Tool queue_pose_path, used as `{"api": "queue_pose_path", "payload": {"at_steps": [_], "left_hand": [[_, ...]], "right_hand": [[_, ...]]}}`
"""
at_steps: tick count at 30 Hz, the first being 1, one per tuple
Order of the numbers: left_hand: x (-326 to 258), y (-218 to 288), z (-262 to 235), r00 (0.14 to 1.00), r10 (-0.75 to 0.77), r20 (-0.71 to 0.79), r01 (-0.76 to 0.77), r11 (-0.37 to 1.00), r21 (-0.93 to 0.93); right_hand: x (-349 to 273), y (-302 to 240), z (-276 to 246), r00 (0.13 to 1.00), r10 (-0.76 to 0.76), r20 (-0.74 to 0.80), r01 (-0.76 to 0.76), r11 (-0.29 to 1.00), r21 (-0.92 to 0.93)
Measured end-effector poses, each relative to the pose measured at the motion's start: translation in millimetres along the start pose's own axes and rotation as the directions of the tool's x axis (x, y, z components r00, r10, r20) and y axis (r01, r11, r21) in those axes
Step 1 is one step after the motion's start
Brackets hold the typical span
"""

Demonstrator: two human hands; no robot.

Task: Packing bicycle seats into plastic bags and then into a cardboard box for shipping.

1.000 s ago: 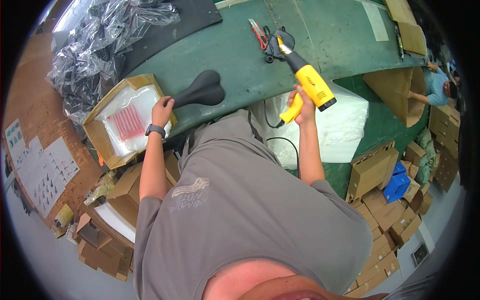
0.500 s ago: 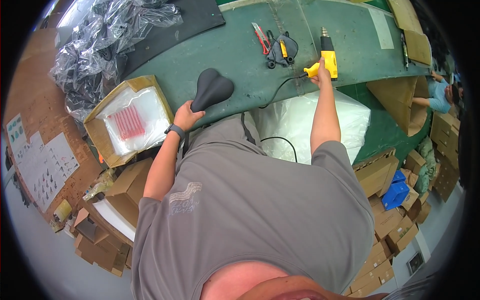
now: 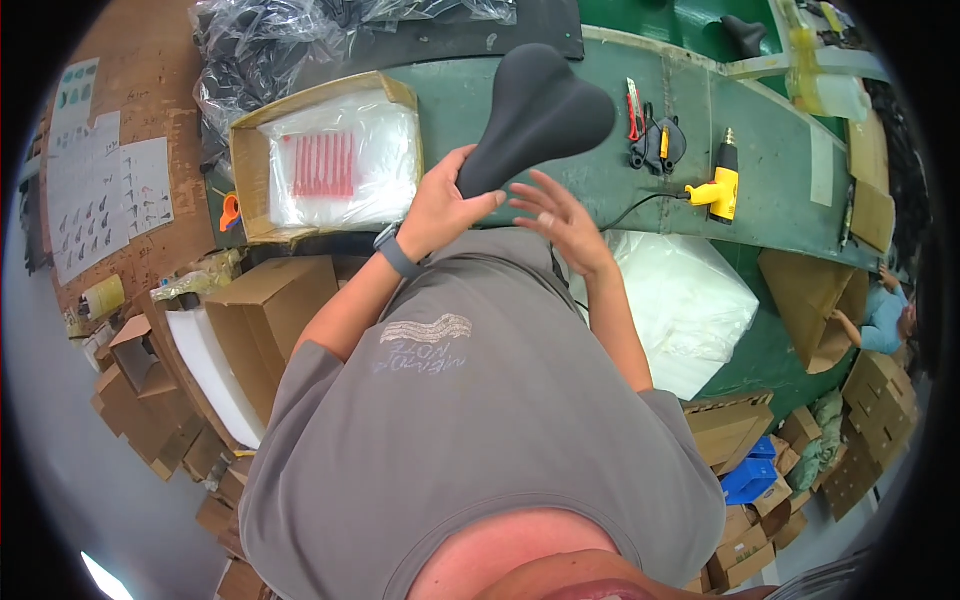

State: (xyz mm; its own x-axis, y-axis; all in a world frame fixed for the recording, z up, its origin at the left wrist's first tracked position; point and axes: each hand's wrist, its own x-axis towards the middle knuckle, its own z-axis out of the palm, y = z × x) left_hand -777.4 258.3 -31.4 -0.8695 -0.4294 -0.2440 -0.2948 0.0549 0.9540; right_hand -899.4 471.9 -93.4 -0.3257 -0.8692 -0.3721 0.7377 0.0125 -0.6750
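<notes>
A black bicycle saddle (image 3: 540,110) is held up over the green bench by its narrow nose, which my left hand (image 3: 445,205) grips. Close to the saddle's lower right side, my right hand (image 3: 562,222) has its fingers spread and holds nothing. The yellow heat gun (image 3: 716,190) lies on the bench to the right, its black cord running back toward me. Between saddle and heat gun rest a red utility knife (image 3: 635,110) and a dark grey object (image 3: 660,145) with a yellow piece on it.
At left stands an open carton (image 3: 250,190) with clear plastic packing and a red-printed patch. Plastic-wrapped items (image 3: 270,60) lie behind it. A white wrapped bundle (image 3: 680,310) sits below the bench edge. Another person (image 3: 885,315) is at far right by a cardboard box (image 3: 800,300).
My right hand has let go of the heat gun and moved left beside the saddle. My left hand has raised the saddle closer. The view has shifted.
</notes>
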Motion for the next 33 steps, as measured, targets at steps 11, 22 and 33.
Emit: {"api": "queue_pose_path", "payload": {"at_steps": [11,22,33], "left_hand": [[-111,32,-143,0.902,0.259,0.345,-0.11,0.912,-0.395],[-182,-42,-320,0.908,0.418,0.02,-0.417,0.899,0.136],[-145,-189,-422,0.892,0.337,-0.301,-0.114,0.812,0.572]], "right_hand": [[46,23,224,0.954,-0.243,0.175,0.217,0.964,0.156],[108,95,329,0.988,-0.126,0.091,0.096,0.956,0.277],[205,-39,486,0.1,-0.752,0.651,0.189,-0.628,-0.755]]}}
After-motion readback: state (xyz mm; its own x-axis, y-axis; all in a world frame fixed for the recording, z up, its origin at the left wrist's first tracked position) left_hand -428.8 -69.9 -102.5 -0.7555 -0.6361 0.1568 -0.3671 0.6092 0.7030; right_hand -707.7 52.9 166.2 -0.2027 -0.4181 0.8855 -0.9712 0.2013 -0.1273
